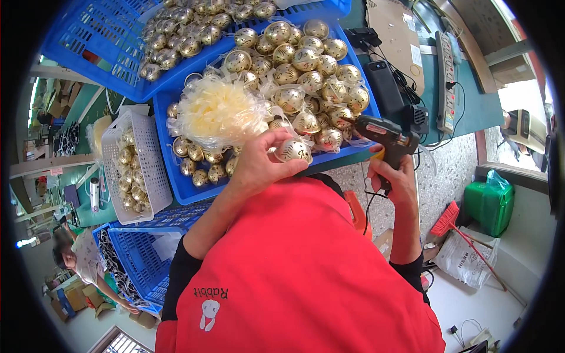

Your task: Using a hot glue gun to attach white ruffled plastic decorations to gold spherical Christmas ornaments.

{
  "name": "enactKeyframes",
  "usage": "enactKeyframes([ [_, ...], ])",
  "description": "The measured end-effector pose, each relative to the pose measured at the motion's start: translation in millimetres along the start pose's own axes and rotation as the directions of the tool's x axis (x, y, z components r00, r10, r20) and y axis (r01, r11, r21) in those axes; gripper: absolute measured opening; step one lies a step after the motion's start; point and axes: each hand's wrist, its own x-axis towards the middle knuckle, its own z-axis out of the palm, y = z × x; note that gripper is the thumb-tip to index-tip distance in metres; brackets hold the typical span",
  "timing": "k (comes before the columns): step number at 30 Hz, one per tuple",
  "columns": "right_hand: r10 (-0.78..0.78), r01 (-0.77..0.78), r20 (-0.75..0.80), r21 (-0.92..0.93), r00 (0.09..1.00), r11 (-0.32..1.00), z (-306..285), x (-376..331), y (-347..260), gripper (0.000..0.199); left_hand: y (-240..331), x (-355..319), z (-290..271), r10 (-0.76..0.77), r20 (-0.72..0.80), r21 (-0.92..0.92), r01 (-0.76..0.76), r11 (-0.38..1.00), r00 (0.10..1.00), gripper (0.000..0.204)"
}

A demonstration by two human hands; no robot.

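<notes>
Head view: my left hand (259,162) pinches a gold ball (293,151) (over the blue crate (176,179)), glue gun (382,134) gripped in my right hand (393,176) just right of it.

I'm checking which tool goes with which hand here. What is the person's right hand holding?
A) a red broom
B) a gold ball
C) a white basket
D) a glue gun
D: the right hand grips the handle of a black glue gun whose nozzle points toward the gold ball held up in the left hand, in front of the blue crate.
</notes>
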Motion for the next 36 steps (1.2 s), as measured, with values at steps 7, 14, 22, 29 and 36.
enactKeyframes([
  [7, 0.031, -0.028, -0.060, 0.038, 0.998, 0.999, -11.2, 1.1, 6.5, 0.022, -27.7, 40.5, 10.3, 0.016, -0.027, 0.169, -0.011, 0.985, 1.000, 0.044],
  [14, -0.020, 0.027, -0.063, 0.102, 0.998, 0.994, -8.2, 8.4, 8.1, 0.022, -9.3, 39.1, 16.4, -0.042, -0.100, 0.388, 0.078, 0.918, 0.994, 0.045],
  [22, -0.176, 0.183, -0.053, 0.194, 0.983, 0.964, 36.6, 25.6, -5.6, 0.023, 3.8, 1.5, 13.4, 0.286, -0.051, -0.009, -0.286, 0.958, 0.957, 0.054],
  [29, -0.307, 0.301, -0.009, 0.231, 0.952, 0.925, 85.5, 32.0, -10.1, 0.028, 9.4, -12.2, 15.7, 0.412, -0.005, 0.086, -0.410, 0.908, 0.911, 0.063],
  [36, -0.370, 0.383, -0.127, 0.102, 0.921, 0.918, 101.5, 36.6, -5.3, 0.031, 3.4, -20.0, 9.7, 0.536, 0.039, 0.373, -0.510, 0.775, 0.843, 0.061],
])
